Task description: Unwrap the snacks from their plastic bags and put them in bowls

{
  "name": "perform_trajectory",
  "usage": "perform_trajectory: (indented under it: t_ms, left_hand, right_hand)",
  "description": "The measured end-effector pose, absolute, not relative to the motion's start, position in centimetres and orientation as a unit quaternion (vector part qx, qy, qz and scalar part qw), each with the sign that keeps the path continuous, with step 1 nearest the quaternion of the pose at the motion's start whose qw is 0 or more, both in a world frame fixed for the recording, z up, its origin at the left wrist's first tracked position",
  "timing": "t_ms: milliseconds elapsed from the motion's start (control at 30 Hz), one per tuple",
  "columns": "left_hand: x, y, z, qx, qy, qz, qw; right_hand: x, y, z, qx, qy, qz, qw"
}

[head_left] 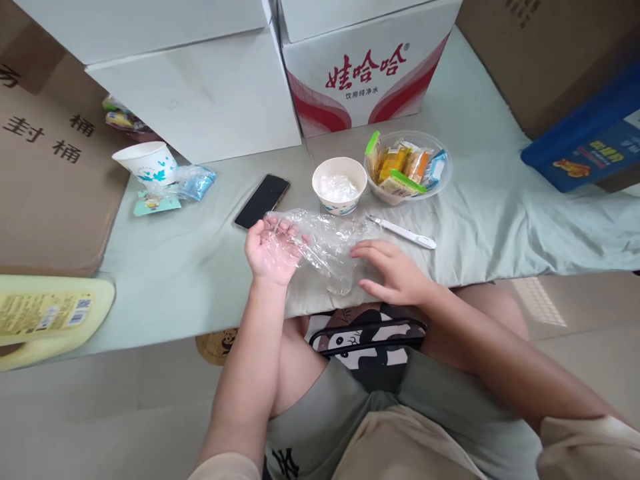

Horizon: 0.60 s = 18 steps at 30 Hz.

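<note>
So the clear plastic lay over the left hand (276, 250), fingers loosely apart, on the counter (165, 267); the right hand (393, 270), fingers spread, was at the plastic's (333, 250) other end. Behind, a box (370, 83) read 娃哈哈 饮用纯净水, lol.

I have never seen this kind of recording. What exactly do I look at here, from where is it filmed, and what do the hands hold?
No machine here: these are a person's own bare hands, seen from a camera worn on the head, looking forward and down. The left hand is palm up, clear plastic film over its fingers. The right hand is at the film's other side; contact is unclear. On the cloth lie a phone, a paper cup, a snack bowl and a white-handled tool.
</note>
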<state>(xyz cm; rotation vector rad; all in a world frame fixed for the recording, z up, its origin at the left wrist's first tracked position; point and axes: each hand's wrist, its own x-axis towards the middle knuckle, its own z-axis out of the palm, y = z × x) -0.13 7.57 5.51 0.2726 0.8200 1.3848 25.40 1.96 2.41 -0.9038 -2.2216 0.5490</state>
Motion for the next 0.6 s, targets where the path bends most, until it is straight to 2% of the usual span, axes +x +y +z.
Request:
perform_trajectory:
  t_ms: [167, 300, 433, 533, 600]
  left_hand:
    - [-0.8, 7.7, 5.4, 0.119, 0.471, 0.579, 0.655]
    - [-1.6, 7.5, 5.4, 0.172, 0.613, 0.513, 0.575]
    - [-2.9, 6.4, 5.0, 0.303, 0.721, 0.429, 0.451]
    - [-4.5, 5.5, 4.3, 0.358, 0.769, 0.356, 0.393]
    - [-5.6, 4.9, 4.1, 0.395, 0.771, 0.368, 0.339]
  right_hand:
    - [26.0, 1.5, -0.4, -0.371, -0.882, 0.236, 0.17]
    - [26.1, 1.1, 0.4, -0.381, -0.887, 0.232, 0.117]
    - [26.1, 0.2, 0.5, -0.38, -0.883, 0.232, 0.147]
    - [26.5, -0.4, 0.3, -0.365, -0.875, 0.233, 0.217]
    - [26.7, -0.6, 0.6, -0.355, -0.853, 0.264, 0.277]
